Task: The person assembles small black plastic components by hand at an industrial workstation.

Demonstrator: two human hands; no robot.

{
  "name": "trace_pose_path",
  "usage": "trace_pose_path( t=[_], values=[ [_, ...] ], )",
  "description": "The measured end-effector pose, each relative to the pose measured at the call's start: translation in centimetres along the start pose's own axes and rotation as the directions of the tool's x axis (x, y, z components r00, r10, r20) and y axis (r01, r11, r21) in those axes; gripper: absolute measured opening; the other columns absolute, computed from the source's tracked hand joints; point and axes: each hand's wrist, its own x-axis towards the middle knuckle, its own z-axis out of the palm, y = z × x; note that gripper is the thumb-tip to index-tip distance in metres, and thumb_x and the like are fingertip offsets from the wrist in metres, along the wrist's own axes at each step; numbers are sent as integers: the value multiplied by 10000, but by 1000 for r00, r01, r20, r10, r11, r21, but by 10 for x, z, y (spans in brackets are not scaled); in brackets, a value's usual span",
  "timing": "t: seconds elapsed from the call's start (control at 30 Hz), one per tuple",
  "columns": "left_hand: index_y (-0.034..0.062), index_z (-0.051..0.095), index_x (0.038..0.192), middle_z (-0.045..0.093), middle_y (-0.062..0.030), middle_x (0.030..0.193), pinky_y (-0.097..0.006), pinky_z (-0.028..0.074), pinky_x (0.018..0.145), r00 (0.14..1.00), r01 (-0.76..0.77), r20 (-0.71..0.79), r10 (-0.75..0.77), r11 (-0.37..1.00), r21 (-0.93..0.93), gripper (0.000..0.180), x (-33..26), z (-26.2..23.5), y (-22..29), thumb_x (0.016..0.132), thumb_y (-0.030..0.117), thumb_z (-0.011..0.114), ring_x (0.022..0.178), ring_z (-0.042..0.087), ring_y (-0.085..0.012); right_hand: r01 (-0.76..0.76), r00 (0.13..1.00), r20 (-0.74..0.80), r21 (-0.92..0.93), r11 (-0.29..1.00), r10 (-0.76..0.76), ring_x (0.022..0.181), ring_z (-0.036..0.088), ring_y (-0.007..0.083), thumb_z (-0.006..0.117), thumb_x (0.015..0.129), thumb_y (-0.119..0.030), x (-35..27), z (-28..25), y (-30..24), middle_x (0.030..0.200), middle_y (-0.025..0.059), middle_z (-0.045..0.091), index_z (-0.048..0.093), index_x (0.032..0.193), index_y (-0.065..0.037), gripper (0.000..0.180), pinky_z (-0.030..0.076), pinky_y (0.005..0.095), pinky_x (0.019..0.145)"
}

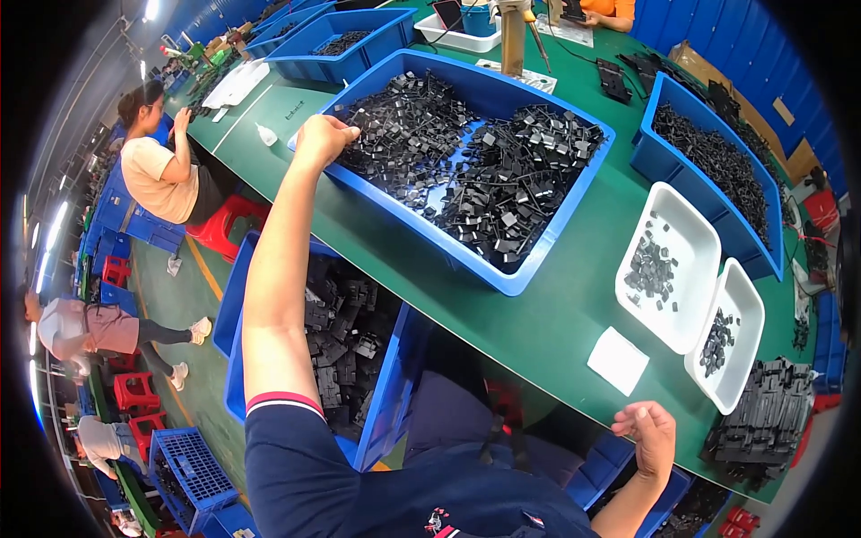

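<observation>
A large blue bin (513, 280) stands on the green table, filled with two heaps of small black plastic parts (404, 125). My left hand (325, 141) is closed at the bin's left corner, its fingertips pressed together over the rim beside the parts. Whatever it pinches there is too small to make out. Nearer to my body, my right hand (647, 435) hovers by the table's front edge with its fingers curled in. Anything between those fingers is hidden. Closest to it lies a white square pad (618, 361).
Two white trays (633, 309) (752, 309) with small dark pieces stand at the right. Behind them is another blue bin (698, 211) of black parts. Black moulded parts (758, 417) are stacked at the right edge. A blue crate (386, 403) sits below the table, and a seated person (166, 175) works at left.
</observation>
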Motion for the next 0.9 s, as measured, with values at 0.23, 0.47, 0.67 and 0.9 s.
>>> trace_pose_path(
  t=[0.23,0.47,0.67,0.9],
  values=[
    [42,705,859,681,-120,824,-335,492,754,996,-60,-63,65,995,85,308,-5,6,4,670,273,780,787,655,-210,-6,1000,-6,-2,1000,6,619,625,191,573,878,-240,2,1,0,769,144,639,581,869,31,271,516,282,586],
    [77,707,825,688,-103,861,-356,469,820,1000,-11,-3,12,981,196,295,8,5,3,645,291,797,866,648,-235,-3,1000,-1,-3,1000,3,616,622,187,568,879,-236,6,5,-5,769,137,640,585,866,25,262,515,280,587],
    [88,705,806,684,-85,806,-330,475,776,999,-36,40,31,989,143,275,4,7,7,638,286,797,809,644,-204,-14,1000,-13,-13,1000,14,614,623,188,562,876,-219,5,3,-4,768,135,641,589,866,25,246,515,279,587],
    [32,631,877,641,-26,795,-235,459,653,962,-186,109,250,895,-406,212,-54,-14,48,770,188,727,729,592,-110,-9,1000,25,6,1000,8,644,629,193,587,865,-211,-8,4,-9,790,141,646,605,873,30,241,513,292,625]
  ],
)
